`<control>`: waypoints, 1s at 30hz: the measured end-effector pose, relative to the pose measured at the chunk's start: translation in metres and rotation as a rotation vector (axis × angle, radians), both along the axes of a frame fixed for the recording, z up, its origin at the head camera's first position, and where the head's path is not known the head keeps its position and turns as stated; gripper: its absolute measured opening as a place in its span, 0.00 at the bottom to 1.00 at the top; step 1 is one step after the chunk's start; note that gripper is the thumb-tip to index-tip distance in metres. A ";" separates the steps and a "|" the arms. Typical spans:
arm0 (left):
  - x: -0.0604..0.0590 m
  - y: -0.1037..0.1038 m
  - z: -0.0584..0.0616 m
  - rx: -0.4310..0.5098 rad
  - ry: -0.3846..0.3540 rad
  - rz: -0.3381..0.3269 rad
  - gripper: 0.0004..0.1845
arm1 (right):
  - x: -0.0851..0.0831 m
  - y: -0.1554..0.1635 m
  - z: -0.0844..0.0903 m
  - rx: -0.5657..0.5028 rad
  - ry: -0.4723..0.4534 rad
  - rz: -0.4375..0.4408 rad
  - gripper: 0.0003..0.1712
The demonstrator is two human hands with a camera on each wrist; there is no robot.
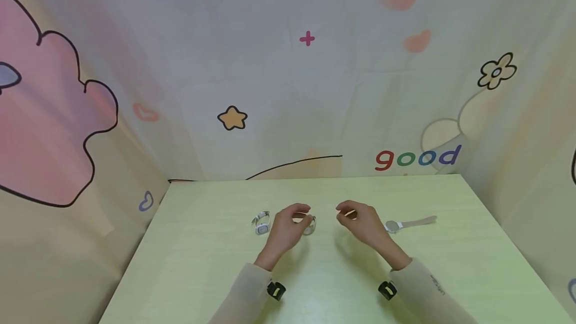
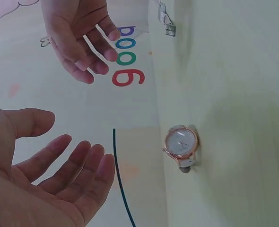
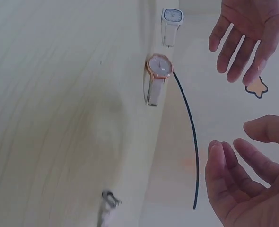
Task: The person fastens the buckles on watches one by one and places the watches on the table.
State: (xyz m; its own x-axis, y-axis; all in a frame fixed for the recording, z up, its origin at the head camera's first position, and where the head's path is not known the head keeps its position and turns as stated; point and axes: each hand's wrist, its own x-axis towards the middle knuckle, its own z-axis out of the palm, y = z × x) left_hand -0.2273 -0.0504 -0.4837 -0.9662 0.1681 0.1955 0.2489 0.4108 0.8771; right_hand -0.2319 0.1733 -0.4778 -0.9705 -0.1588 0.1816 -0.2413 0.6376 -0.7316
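Covering the forearms, two pale sleeves (image 1: 245, 294) lie nearest, each with a black device (image 1: 276, 290) at the cuff. The left hand (image 1: 288, 226) hovers over the table (image 1: 180, 274), thumb and loosely bent fingers apart. The right hand (image 1: 362, 223) hovers opposite, its thumb and fingers likewise apart. On the table, the rose watch (image 3: 159, 65) sits between the hands, partly hidden behind the left one in the head view, yet clear of it in the left wrist view; its round case holds a pale dial (image 2: 180, 143). The white watch (image 1: 262, 229) lies left of the left hand, its strap looped. The grey watch (image 1: 393, 226) lies right of the right hand, strap stretched out flat. Past the table's far edge hangs a cloth (image 1: 270, 64), printed with a star (image 1: 232, 118) and "good" (image 1: 427, 158).
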 end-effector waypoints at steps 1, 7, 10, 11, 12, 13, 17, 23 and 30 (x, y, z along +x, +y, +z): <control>0.001 0.002 0.002 0.001 0.003 -0.009 0.13 | 0.002 0.004 0.001 0.007 0.017 0.001 0.11; 0.003 0.015 0.009 0.003 0.016 -0.051 0.15 | 0.012 0.029 0.007 0.024 0.081 -0.014 0.11; 0.002 0.022 0.011 0.011 0.031 -0.072 0.15 | 0.016 0.041 0.009 0.027 0.100 -0.017 0.12; 0.003 0.025 0.012 0.011 0.034 -0.078 0.15 | 0.017 0.045 0.009 0.028 0.103 -0.018 0.12; 0.003 0.027 0.013 0.010 0.039 -0.083 0.15 | 0.018 0.048 0.010 0.028 0.105 -0.020 0.13; 0.003 0.030 0.013 0.009 0.045 -0.087 0.15 | 0.018 0.052 0.009 0.032 0.105 -0.021 0.13; 0.003 0.041 0.015 -0.004 0.048 -0.096 0.15 | 0.021 0.065 0.008 0.047 0.108 -0.032 0.14; 0.002 0.058 0.012 -0.035 0.036 -0.099 0.17 | 0.021 0.084 0.005 0.083 0.116 -0.053 0.16; 0.001 0.079 0.005 -0.061 0.032 -0.115 0.17 | 0.019 0.104 0.006 0.134 0.100 -0.045 0.19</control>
State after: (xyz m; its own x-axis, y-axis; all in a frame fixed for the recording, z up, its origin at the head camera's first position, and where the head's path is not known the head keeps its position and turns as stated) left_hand -0.2268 0.0282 -0.4789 -0.9332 0.2904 0.2116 0.3249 0.4304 0.8421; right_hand -0.2130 0.2771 -0.4720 -0.9552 -0.1450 0.2579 -0.2777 0.7398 -0.6128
